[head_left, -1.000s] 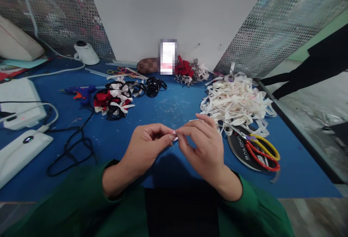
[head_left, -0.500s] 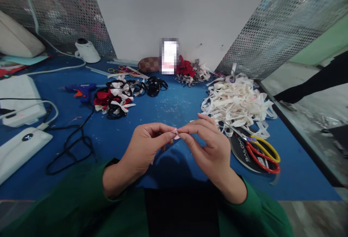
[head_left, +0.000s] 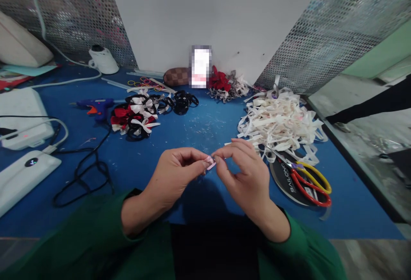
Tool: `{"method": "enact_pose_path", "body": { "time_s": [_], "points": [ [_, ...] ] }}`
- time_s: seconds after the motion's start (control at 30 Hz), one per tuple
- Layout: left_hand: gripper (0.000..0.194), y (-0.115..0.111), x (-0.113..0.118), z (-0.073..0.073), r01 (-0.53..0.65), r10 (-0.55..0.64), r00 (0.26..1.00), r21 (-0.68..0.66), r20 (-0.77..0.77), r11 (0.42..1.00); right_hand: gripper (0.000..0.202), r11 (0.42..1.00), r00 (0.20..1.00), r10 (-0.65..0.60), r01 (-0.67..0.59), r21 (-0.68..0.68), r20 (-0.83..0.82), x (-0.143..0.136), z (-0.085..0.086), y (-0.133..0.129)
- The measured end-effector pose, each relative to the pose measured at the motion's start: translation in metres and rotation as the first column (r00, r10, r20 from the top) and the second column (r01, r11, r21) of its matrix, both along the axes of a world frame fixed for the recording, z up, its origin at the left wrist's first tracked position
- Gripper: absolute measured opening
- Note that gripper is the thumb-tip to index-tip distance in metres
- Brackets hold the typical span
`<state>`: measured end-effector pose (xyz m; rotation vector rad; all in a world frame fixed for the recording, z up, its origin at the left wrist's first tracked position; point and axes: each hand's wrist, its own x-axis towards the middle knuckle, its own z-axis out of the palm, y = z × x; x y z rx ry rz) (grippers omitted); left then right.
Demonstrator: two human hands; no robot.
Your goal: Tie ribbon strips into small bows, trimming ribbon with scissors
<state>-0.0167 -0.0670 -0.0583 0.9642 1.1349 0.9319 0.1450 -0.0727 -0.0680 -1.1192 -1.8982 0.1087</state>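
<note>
Between my two hands, above the front middle of the blue table, is a small pink ribbon piece, partly covered by fingers. My left hand pinches its left side between thumb and forefinger. On the other side, the thumb and forefinger of my right hand close on its right end, the other fingers loosely bent. Whether the ribbon is folded or knotted is too small to tell. Right of my right hand lie scissors with one red and one yellow handle, on a black SAILONG disc.
A heap of white ribbon strips lies at the right. Behind my left hand are hair ties with bows and a blue glue gun. A black cable loops at the left beside a white power bank. A phone leans at the back.
The pink ribbon piece has tilted and shows more between my fingertips. My right hand has shifted slightly down and left, its fingers drawn closer together.
</note>
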Motion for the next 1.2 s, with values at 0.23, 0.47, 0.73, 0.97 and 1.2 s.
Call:
{"method": "enact_pose_path", "body": {
  "time_s": [0.23,0.47,0.73,0.97,1.2],
  "points": [
    [0.013,0.001,-0.001,-0.001,0.051,-0.051,0.998,-0.001,0.034,0.999,0.016,0.976,0.983,-0.023,-0.017,-0.216,-0.182,0.008,-0.004,0.000],
    [0.023,0.002,-0.007,0.003,0.218,-0.218,0.976,0.060,-0.004,0.974,0.051,0.659,0.858,0.188,-0.471,-0.586,-0.479,0.010,-0.010,0.012],
    [0.026,0.010,-0.012,-0.006,0.330,-0.317,0.941,0.106,-0.121,0.938,0.043,0.423,0.746,0.093,-0.629,-0.652,-0.660,0.019,-0.005,0.018],
    [0.038,0.075,-0.030,-0.017,0.136,0.307,0.613,0.480,-0.728,0.867,0.043,0.573,0.762,-0.047,-0.509,-0.642,-0.646,0.044,-0.018,0.029],
    [0.043,0.152,-0.036,-0.024,0.230,0.271,0.075,0.281,-0.960,0.932,0.052,0.561,0.791,-0.102,-0.456,-0.691,-0.604,0.032,-0.039,0.030]
  ]
}}
